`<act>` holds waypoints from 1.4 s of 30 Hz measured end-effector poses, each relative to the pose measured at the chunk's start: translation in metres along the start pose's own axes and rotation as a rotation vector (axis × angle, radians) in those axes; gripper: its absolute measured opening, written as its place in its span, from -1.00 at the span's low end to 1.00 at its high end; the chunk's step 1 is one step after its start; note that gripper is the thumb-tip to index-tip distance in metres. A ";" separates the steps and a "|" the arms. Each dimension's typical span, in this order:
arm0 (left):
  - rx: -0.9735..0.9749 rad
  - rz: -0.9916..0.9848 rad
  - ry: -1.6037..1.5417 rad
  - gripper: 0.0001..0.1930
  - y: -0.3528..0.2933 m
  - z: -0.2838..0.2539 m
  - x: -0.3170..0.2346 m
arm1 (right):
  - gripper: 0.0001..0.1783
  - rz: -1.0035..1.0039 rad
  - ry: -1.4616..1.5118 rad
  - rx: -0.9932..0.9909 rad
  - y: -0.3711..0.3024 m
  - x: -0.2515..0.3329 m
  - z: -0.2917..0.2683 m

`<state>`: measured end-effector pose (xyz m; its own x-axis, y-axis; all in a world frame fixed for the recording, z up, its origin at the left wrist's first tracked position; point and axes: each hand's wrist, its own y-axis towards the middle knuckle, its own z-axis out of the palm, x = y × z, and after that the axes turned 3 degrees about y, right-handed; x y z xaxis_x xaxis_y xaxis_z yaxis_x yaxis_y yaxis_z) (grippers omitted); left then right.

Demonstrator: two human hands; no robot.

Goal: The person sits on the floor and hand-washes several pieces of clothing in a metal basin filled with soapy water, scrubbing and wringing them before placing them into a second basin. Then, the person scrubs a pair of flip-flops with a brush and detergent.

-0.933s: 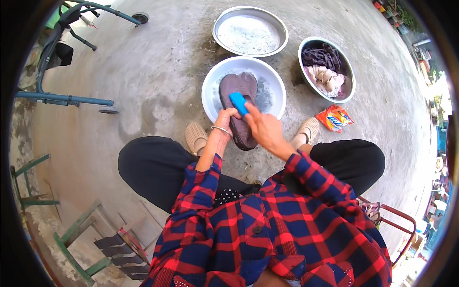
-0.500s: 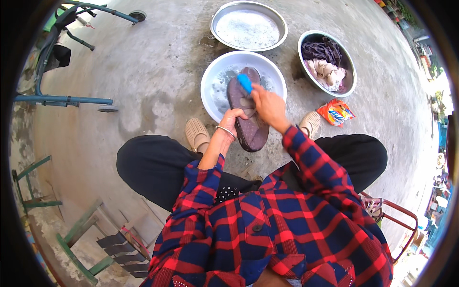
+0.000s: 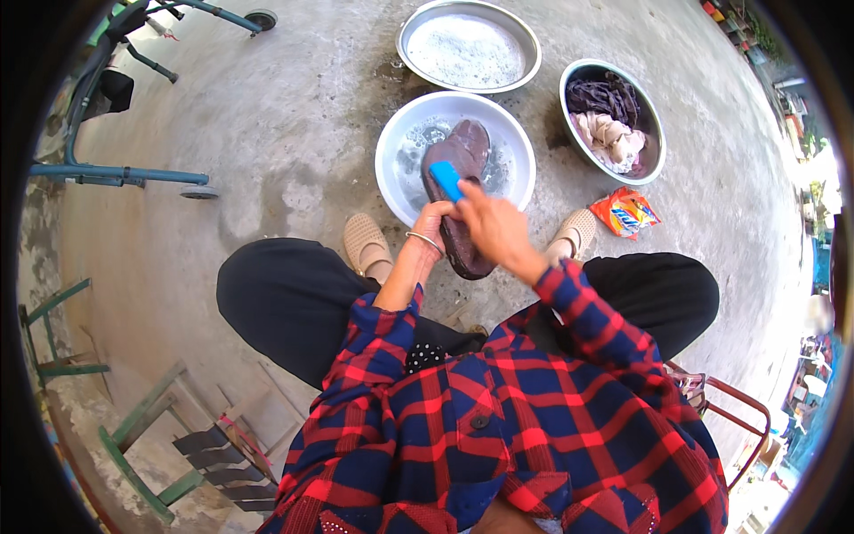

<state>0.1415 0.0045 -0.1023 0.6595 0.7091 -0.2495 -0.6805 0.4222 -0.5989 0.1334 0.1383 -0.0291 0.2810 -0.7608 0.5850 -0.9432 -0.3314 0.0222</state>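
Note:
A wet dark brown slipper (image 3: 464, 147) lies slanted across the white-lined basin (image 3: 391, 182), its near end reaching out over the rim toward me. My left hand (image 3: 433, 221), with a bangle at the wrist, is closed around the slipper's middle. In my right hand (image 3: 495, 230) is a blue brush (image 3: 446, 181), pressed against the slipper's upper side just beyond my left fingers. The brush's bristles are hidden beneath it. Bubbly water shows in the basin around the slipper's far end.
Behind stands a metal basin (image 3: 534, 67) of sudsy water. To its right, another metal basin (image 3: 661, 147) holds dark and pale cloths. An orange packet (image 3: 625, 213) lies by my right shoe (image 3: 576, 233). Blue metal frame legs (image 3: 124, 173) stand at left; green wooden pieces (image 3: 147, 418) are lower left.
The brush has come nearer to me along the slipper, from its far part to its middle, and my right hand has moved with it. My left hand keeps its grip.

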 end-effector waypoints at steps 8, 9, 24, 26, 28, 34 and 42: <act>-0.048 0.155 0.128 -0.77 -0.010 0.009 0.003 | -0.70 0.115 -0.102 -0.039 0.024 -0.017 -0.007; -0.088 0.156 0.113 -0.78 -0.011 0.001 0.000 | -0.70 0.106 -0.067 0.005 0.010 -0.004 -0.002; -0.070 0.079 0.168 -0.79 0.001 -0.002 0.023 | -0.60 0.261 -0.021 0.080 0.003 -0.009 -0.003; -0.016 0.125 0.199 -0.73 0.004 -0.001 0.025 | -0.64 0.291 -0.126 0.044 0.021 -0.023 -0.013; 0.008 0.099 0.121 -0.67 -0.003 0.010 0.024 | -0.63 0.283 -0.096 0.065 0.014 -0.025 -0.015; 0.027 0.150 0.180 -0.67 -0.018 0.012 0.009 | -0.63 0.143 0.062 0.064 -0.004 0.007 -0.031; 0.002 0.225 0.108 -0.68 -0.039 0.034 0.002 | -0.67 -0.026 0.019 0.196 -0.004 0.021 -0.060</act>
<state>0.1587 0.0089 -0.0541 0.5213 0.7211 -0.4564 -0.8147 0.2614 -0.5176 0.1323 0.1571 0.0319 0.2998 -0.7404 0.6015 -0.8826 -0.4546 -0.1196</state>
